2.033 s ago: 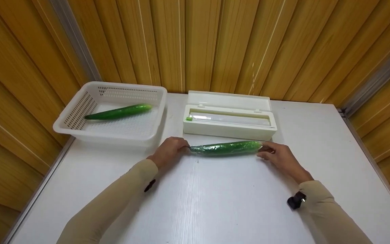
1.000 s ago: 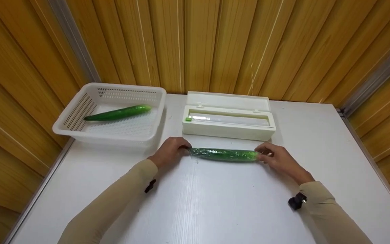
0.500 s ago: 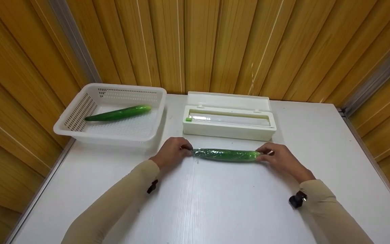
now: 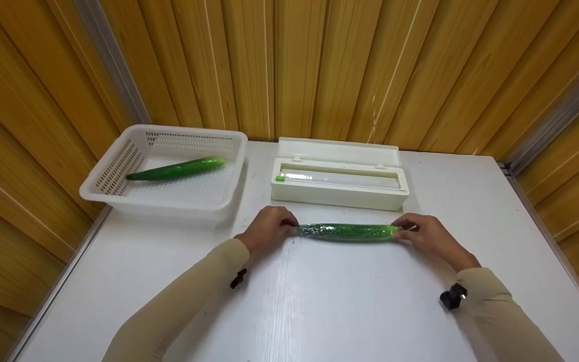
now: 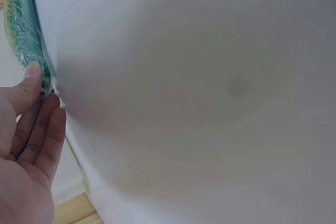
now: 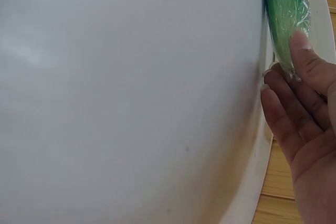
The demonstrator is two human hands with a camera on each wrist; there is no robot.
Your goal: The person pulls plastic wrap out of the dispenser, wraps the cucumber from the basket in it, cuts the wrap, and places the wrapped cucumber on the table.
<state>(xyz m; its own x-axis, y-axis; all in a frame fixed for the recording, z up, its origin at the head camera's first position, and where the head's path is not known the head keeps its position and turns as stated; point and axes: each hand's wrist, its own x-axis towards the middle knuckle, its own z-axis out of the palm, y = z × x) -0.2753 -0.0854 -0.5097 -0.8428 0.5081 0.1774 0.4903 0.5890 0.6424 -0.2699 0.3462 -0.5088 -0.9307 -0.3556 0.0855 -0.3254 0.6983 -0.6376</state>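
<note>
A cucumber in clear plastic wrap [image 4: 346,232] lies crosswise on the white table, its pale tip to the right. My left hand [image 4: 268,229] pinches the dark end. The pale end is between the thumb and fingers of my right hand [image 4: 427,235]. Up close in the left wrist view, the left thumb presses on the wrapped cucumber [image 5: 27,35], with its fingers beneath. In the right wrist view, the right thumb rests on the film over the wrapped cucumber's tip [image 6: 287,19], and the fingers lie underneath.
Behind the cucumber stands a white cling film dispenser [image 4: 340,195], lid up, with a film roll [image 4: 340,179] and a green slider [image 4: 280,178]. A white plastic basket [image 4: 169,205] at the back left holds another cucumber [image 4: 176,169]. Wood-look panels [image 4: 299,65] rise behind the table.
Two seconds ago the cucumber lay nearer the dispenser with its right end tilted back. It has come forward, turned slightly and, in the last half second, shifted right with both hands.
</note>
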